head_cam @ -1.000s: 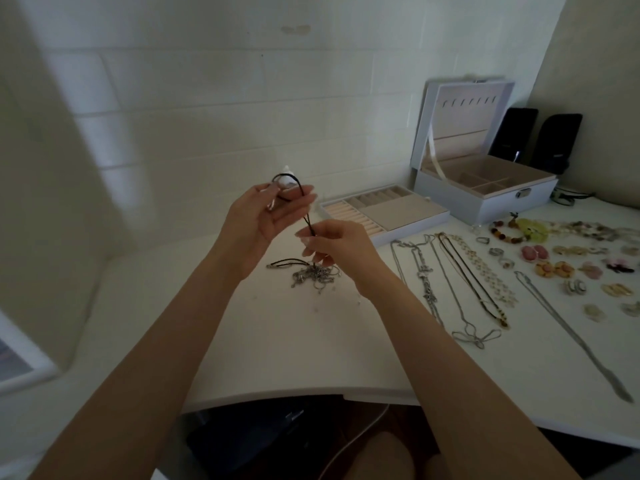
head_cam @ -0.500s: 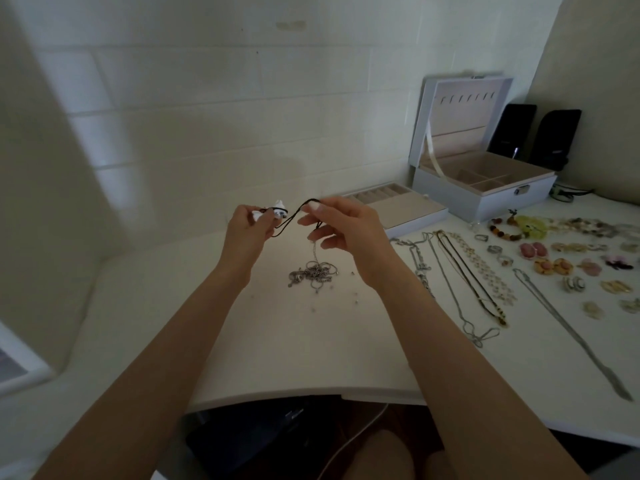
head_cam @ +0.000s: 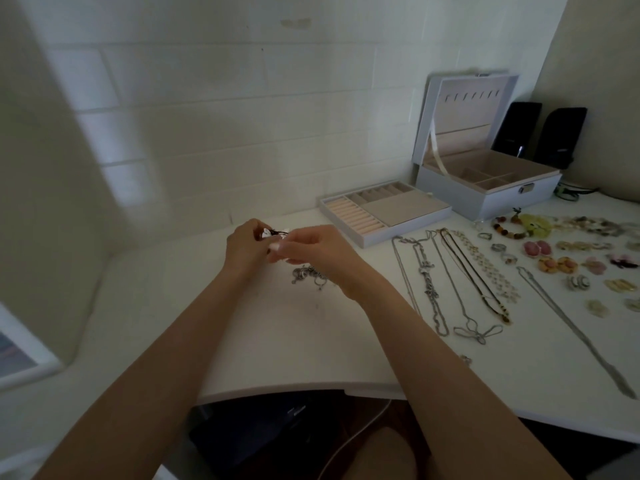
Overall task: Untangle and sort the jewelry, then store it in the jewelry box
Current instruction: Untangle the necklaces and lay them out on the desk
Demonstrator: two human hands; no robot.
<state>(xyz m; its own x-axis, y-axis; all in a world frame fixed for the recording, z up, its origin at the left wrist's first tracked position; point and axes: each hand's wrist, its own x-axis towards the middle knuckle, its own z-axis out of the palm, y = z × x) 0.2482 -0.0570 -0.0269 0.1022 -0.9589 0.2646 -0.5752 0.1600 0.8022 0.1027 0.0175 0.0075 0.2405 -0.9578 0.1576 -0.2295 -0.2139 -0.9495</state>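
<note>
- The hands are motion-blurred, so the fine detail between them is hard to read.
- Only a short piece of the black cord necklace [head_cam: 278, 232] shows, with a pale pendant at its left end. The rest of it is hidden behind the fingers.
- The left hand [head_cam: 245, 250] has its fingers curled in tightly around the pendant end.
- The right hand [head_cam: 320, 252] has its fingertips pinched together on the cord, close against the left hand.
- Both hands hold the necklace above the desk [head_cam: 270, 344], well to the left of the jewelry box [head_cam: 502, 204] and nearer the person.
- A silver chain tangle [head_cam: 306, 276] lies on the desk left of the box, below the hands. The right wrist covers part of it, and its separate strands cannot be told apart.
- The box stands open with its lid upright, showing pinkish compartments.
- The removed ring tray [head_cam: 405, 206] lies just left of the box.
- In front of the box, necklaces [head_cam: 460, 282] lie straightened side by side.
- In front of the box and to the right, earrings and bracelets [head_cam: 568, 252] run out of the picture's right edge.
</note>
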